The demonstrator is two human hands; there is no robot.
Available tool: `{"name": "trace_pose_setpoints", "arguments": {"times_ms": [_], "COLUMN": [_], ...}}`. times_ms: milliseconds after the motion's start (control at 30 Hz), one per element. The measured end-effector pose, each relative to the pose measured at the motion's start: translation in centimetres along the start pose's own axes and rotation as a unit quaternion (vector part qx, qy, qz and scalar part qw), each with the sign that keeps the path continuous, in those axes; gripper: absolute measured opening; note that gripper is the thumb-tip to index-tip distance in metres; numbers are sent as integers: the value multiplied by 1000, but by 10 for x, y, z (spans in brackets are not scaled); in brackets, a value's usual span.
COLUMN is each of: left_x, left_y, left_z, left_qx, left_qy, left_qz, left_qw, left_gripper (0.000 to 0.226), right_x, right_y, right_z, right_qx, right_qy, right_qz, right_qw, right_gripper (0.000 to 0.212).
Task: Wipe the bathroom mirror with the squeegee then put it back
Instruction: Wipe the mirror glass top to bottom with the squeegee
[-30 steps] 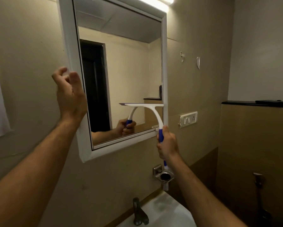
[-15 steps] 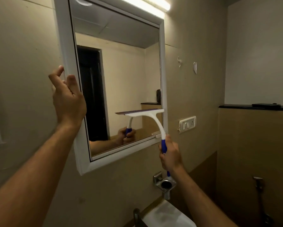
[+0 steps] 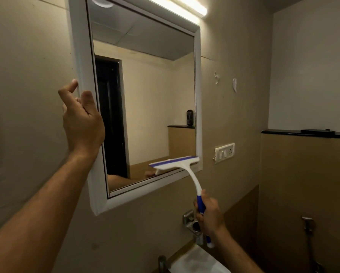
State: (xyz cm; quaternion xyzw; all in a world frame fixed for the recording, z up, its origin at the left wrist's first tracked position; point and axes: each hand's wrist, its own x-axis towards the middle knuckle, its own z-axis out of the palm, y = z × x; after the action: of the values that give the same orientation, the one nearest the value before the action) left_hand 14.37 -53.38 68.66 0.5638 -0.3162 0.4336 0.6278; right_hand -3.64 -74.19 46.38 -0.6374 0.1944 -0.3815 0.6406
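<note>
A white-framed mirror [image 3: 80,56] hangs on the beige wall. My left hand [image 3: 82,123] grips its left frame edge, thumb on the front and fingers curled around the side. My right hand [image 3: 209,215] holds the blue grip of a white squeegee [image 3: 186,170]. The squeegee's blue-edged blade lies against the glass at the mirror's bottom right corner, just above the lower frame. The handle curves down and right from the blade to my hand.
A chrome wall holder [image 3: 192,223] sits below the mirror behind my right hand. The white sink [image 3: 196,261] and tap [image 3: 162,263] are at the bottom. A switch plate [image 3: 224,152] is right of the mirror, a tube light [image 3: 181,6] above, a black ledge [image 3: 303,133] and a wall spray [image 3: 309,225] at right.
The squeegee blade has slid down the right side of the glass from mid-height to the bottom edge, and my right hand dropped with it. My left hand stays on the frame.
</note>
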Motion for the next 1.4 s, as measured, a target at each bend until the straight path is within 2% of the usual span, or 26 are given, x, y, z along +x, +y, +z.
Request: {"name": "trace_pose_setpoints", "arguments": {"times_ms": [133, 433, 600, 733, 833, 900, 967, 1133, 1400], "left_x": [0, 4, 31, 64, 77, 80, 81, 86, 82], "left_y": [1, 5, 28, 55, 65, 60, 53, 43, 50], "left_z": [0, -5, -7, 0, 8, 12, 13, 16, 11], "left_qx": [8, 28, 44, 47, 55, 54, 45, 37, 49], "left_qy": [0, -30, -3, 4, 5, 5, 2, -7, -9], "left_qz": [0, -34, -23, 6, 24, 25, 25, 19, 17], "left_qw": [1000, 999, 999, 999, 998, 998, 999, 999, 999], "left_gripper": [50, 47, 48, 48, 47, 45, 44, 42, 43], "right_x": [9, -7, 24, 63, 84, 92, 98, 100, 118], "right_y": [-26, -10, -126, -231, -277, -283, -268, -222, -298], "right_z": [6, -1, 18, 35, 39, 37, 33, 19, 40], "right_qx": [-3, -30, 72, 81, 109, 123, 121, 81, 54], "right_qy": [15, 15, -37, -56, -48, -55, -65, -19, 22], "right_qz": [-15, 12, -72, -160, -198, -198, -183, -206, -269], "right_qw": [1000, 999, 994, 982, 973, 971, 973, 975, 961], "right_gripper": [49, 48, 33, 26, 21, 22, 33, 37, 40]}}
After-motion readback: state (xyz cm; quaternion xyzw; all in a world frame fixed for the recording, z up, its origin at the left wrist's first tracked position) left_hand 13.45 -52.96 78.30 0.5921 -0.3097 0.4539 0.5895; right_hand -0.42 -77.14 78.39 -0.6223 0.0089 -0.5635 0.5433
